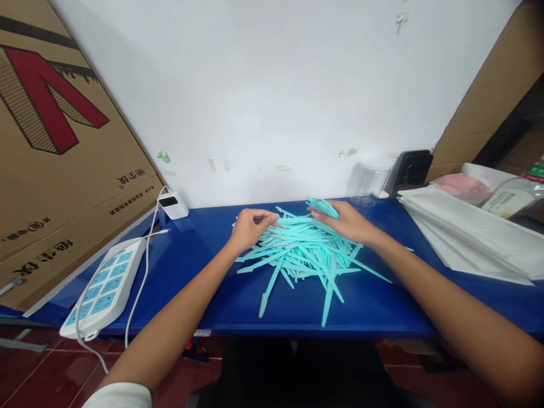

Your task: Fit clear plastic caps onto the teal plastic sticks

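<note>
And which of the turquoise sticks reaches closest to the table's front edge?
The stick jutting frontward from the right half of the pile; its tip lies almost at that edge, beyond all other tips.

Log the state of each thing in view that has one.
Teal sticks: loosely heaped, pointing many ways
Left hand: fingers curled, fingertips at the heap
Right hand: closed on a stick bundle
Power strip: lying sockets up
White device: display dark
Clear jar: upright
White sheets: stacked unevenly
Bottle: partly out of frame

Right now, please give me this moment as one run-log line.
left hand: at stick pile, grip unclear | right hand: holding turquoise bundle | pile: loose, on blue table | power strip: left side
</note>
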The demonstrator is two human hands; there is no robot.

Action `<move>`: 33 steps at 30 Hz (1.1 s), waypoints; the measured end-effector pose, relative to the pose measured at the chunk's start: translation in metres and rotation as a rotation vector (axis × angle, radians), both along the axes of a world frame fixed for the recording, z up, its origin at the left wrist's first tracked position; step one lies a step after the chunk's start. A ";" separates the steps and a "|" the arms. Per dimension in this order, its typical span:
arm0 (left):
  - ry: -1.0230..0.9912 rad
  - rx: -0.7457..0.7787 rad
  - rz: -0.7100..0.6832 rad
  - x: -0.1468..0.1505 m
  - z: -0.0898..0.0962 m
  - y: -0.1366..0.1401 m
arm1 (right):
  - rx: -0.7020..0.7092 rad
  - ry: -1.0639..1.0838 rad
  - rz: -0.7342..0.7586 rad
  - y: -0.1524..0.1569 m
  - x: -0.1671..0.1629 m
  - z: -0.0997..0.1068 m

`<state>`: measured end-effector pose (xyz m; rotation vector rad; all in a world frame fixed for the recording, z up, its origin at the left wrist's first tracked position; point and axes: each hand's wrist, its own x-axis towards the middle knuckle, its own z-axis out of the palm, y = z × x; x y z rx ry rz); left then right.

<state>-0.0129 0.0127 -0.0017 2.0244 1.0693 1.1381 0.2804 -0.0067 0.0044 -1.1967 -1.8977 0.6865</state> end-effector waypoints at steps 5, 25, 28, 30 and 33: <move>0.161 0.119 0.019 -0.001 -0.012 0.002 | -0.099 0.018 -0.146 0.008 0.021 -0.004; 0.870 -0.106 0.277 -0.100 0.013 0.042 | -0.046 0.002 -0.040 0.001 0.015 0.004; 0.943 -0.155 0.297 -0.099 0.008 0.044 | -0.016 -0.026 -0.095 0.004 0.015 0.003; 0.988 -0.192 0.317 -0.099 0.006 0.045 | 0.011 -0.061 -0.113 0.005 0.014 0.004; 1.035 -0.231 0.305 -0.100 0.006 0.045 | 0.025 -0.084 -0.117 0.005 0.013 0.004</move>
